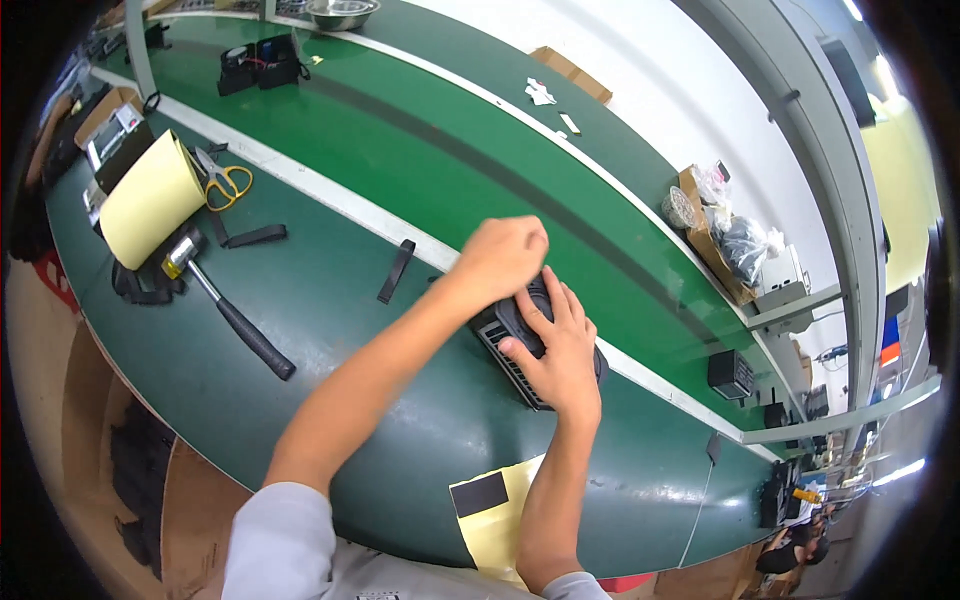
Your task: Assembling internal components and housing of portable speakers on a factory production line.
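A black box-shaped housing (509,362) with a slatted side and a rounded dark top stands on the green worktop, against the white strip. My right hand (562,350) lies over its top with thumb and fingers spread, pressing on it. Just above the far end of the housing, my left hand (503,258) is closed in a fist. Whatever the fist may hold is hidden from this view. To the left of the housing lies a short black strap (397,271).
On the left lie a hammer (238,322), yellow-handled scissors (228,187) and a yellow sheet (152,200). Another yellow sheet (497,520) with a black patch rests near my right forearm. Beyond the strip, a green belt (420,140) carries black units (262,65) and a black box (731,374).
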The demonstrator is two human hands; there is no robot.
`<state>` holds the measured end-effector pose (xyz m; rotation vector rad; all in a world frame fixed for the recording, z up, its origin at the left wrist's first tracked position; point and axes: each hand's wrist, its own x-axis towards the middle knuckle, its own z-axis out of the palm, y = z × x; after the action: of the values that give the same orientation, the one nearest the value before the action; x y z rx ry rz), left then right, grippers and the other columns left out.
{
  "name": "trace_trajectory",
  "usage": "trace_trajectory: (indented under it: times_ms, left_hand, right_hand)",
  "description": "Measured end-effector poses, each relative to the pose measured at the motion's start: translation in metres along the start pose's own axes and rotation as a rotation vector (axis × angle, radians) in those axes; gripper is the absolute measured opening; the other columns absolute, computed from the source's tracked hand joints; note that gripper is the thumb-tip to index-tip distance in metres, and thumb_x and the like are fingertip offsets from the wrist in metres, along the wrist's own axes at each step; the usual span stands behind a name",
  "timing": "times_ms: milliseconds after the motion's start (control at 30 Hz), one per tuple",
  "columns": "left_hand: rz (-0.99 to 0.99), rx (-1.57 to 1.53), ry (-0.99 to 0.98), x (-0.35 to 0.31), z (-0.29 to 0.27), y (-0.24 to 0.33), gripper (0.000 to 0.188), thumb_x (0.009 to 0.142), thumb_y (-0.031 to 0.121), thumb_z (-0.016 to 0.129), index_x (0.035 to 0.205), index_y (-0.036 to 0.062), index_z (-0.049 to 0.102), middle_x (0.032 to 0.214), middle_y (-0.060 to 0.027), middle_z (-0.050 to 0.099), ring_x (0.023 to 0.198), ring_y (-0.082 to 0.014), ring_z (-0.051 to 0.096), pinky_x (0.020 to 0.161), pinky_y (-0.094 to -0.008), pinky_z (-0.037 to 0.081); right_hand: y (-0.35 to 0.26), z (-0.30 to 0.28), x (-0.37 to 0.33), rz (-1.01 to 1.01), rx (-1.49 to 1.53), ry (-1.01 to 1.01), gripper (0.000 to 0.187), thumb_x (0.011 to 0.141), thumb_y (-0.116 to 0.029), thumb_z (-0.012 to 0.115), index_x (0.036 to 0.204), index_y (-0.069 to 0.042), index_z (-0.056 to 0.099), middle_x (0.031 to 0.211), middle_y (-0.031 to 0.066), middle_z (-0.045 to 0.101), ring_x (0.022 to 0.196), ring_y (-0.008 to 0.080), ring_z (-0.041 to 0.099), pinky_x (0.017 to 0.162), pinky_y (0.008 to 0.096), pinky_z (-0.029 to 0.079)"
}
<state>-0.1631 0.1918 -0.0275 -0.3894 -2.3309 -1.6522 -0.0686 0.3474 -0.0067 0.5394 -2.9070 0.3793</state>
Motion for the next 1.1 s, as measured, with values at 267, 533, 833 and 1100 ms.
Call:
trace_trajectory:
  times_ms: [267, 533, 833, 1100]
  left_hand:
    - [0.280, 0.468, -0.153, -0.027, 0.024, -0.023, 0.022, 0.094, 0.015, 0.050, 0.101, -0.0039, 0.060, 0.086, -0.0261, 0.070, 0.084, -0.0442, 0.070, 0.073, -0.0530, 0.056]
    - [-0.063, -0.016, -0.150, -0.066, 0.019, -0.008, 0.050, 0.098, 0.042, 0.062, 0.124, 0.0004, 0.062, 0.115, -0.0273, 0.068, 0.106, -0.0414, 0.066, 0.094, -0.0444, 0.050]
    - [0.057, -0.095, 0.014, -0.083, 0.030, -0.011, 0.049, 0.087, 0.026, 0.075, 0.128, 0.0027, 0.061, 0.123, -0.0142, 0.053, 0.116, -0.0260, 0.054, 0.102, -0.0372, 0.042]
    - [-0.037, -0.314, -0.015, -0.075, 0.039, -0.016, 0.081, 0.088, 0.044, 0.075, 0.147, -0.0013, 0.042, 0.144, -0.0181, 0.046, 0.137, -0.0282, 0.043, 0.117, -0.0403, 0.031]
  right_hand:
    - [-0.006, 0.006, -0.005, -0.101, 0.224, 0.339, 0.015, 0.081, -0.026, 0.078, 0.090, -0.014, 0.082, 0.129, 0.0085, 0.066, 0.128, 0.0351, 0.054, 0.104, 0.0505, 0.039]
    - [0.038, 0.004, 0.003, 0.046, 0.885, 0.663, 0.028, 0.095, -0.023, 0.063, 0.111, -0.003, 0.073, 0.113, 0.0130, 0.072, 0.106, 0.0322, 0.067, 0.097, 0.0438, 0.049]
    - [0.093, -0.013, -0.029, 0.587, 0.966, 0.177, 0.065, 0.099, -0.041, 0.063, 0.149, -0.002, 0.047, 0.140, 0.0202, 0.059, 0.133, 0.0270, 0.053, 0.111, 0.0371, 0.039]
    - [0.107, 0.046, -0.030, 0.285, 1.448, 0.428, 0.073, 0.084, -0.033, 0.073, 0.142, -0.001, 0.043, 0.134, 0.0154, 0.054, 0.127, 0.0247, 0.050, 0.112, 0.0359, 0.035]
